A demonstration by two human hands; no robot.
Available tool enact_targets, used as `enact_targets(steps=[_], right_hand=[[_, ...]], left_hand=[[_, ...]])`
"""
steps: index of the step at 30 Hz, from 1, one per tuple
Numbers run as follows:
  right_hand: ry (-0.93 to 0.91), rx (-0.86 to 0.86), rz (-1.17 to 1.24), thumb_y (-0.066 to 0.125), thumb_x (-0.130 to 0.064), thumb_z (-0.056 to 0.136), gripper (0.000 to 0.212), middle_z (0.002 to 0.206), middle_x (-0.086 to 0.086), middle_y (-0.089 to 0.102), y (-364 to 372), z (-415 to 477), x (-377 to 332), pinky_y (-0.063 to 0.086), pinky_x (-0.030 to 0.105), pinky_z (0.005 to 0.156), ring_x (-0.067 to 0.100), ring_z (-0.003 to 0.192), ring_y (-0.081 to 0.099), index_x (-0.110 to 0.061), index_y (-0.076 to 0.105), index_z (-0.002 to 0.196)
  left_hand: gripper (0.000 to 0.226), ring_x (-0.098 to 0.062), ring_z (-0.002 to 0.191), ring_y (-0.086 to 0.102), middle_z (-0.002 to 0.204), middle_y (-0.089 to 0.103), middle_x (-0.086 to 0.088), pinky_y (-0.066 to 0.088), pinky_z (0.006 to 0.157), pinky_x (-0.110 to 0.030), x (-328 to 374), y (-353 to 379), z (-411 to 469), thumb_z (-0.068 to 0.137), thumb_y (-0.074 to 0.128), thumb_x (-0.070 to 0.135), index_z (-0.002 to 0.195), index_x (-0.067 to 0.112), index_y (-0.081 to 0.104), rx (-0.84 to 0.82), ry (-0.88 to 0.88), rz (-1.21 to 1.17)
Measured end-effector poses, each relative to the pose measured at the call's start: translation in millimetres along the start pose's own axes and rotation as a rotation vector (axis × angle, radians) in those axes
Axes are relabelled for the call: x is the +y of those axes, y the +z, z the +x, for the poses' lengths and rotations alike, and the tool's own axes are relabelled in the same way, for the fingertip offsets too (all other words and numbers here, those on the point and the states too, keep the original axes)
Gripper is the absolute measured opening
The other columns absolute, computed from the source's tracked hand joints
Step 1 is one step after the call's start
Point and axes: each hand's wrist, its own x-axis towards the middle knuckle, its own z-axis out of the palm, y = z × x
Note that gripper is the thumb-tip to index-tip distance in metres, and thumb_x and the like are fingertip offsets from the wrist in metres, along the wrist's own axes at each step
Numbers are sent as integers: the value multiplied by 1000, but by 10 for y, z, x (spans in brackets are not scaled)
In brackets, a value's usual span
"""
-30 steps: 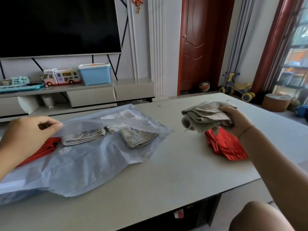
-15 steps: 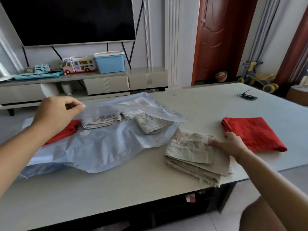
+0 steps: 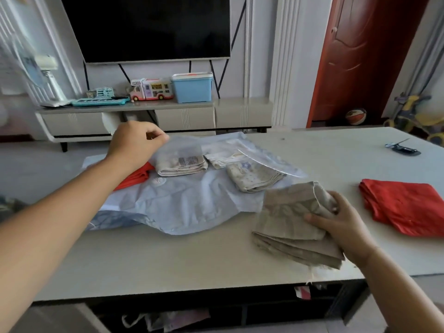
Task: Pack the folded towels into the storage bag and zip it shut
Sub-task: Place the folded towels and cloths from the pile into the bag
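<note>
Beige towel (image 3: 292, 219) lifted toward bag (image 3: 182, 207).

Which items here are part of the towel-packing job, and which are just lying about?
Part of the job:
storage bag
beige towel in the right hand
red towel on the table
folded towels in the bag
left hand lifting the bag's clear flap

Lying about:
dark tool
toy bus
blue box

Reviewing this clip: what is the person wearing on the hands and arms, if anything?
Nothing shows: left hand and right hand are bare, without gloves or rings, and both forearms are uncovered, with no sleeves, watch or clear wristband in view.
</note>
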Motion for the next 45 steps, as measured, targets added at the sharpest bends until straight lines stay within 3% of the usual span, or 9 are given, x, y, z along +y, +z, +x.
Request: enact_targets(steps=[4,10,12,16,23,29,35,39,45], right_hand=[[51,-436,481,77,-7,65,50,101,10,72,266,149,-303,59,29,64,25,87,72,-18,63,112],[273,-737,582,63,-7,78,52,111,20,65,1368,752,-409,59,39,78,28,88,69,0,49,127],[265,-672,356,70,-7,76,67,127,21,56,1680,981,-389,54,42,89,32,101,63,-1,41,136],[-51,-360,-696,69,-26,80,82,148,12,30,2044,1223,-340,39,42,107,32,130,40,-21,24,148],[-233,-600,-1070,52,-68,74,89,161,-5,-6,2522,705,79,-8,66,109,31,147,-8,-47,6,147],[-420,-630,-1065,49,-32,87,68,158,-7,13,2799,1117,114,-5,63,113,23,147,3,-46,19,145],[-456,-655,-1042,53,-51,84,74,158,-4,13,2719,1131,71,-5,61,115,24,148,3,-41,16,148],[-527,-655,-777,51,-57,86,70,158,0,21,2216,748,-40,18,45,117,21,145,19,-30,28,147],[-410,18,-520,63,-21,89,22,117,6,65,379,613,98,38,20,95,18,110,59,-11,67,108]], left_hand=[[15,-21,84,65,87,75,-8,41,72,-24,7,-27,-43,81,68,24,84,13,76,-9,-4,-13],[14,-18,81,63,88,75,-4,41,73,-24,5,-72,-91,82,66,24,84,14,76,-7,33,4],[14,-13,77,58,87,75,-3,38,71,-23,-20,-87,-81,82,67,26,84,16,76,-3,47,8],[13,-11,77,57,87,75,-2,37,69,-21,-50,-93,-60,82,67,25,85,16,76,2,84,12],[11,-16,77,64,82,74,-3,43,71,-24,-86,-22,-74,81,69,22,82,13,76,0,124,-49],[9,-15,73,61,79,73,-3,37,65,-19,-94,-37,-98,80,70,19,80,12,76,-4,174,-64],[11,-18,77,63,82,74,-3,38,69,-19,-76,-67,-73,81,69,20,82,11,76,0,158,-43],[11,-14,76,59,80,70,2,39,72,-23,-44,-31,-62,82,68,21,83,13,76,-24,181,-11],[4,-7,64,56,70,65,18,43,62,-26,-244,59,-39,80,67,36,76,35,68,-51,175,29]])
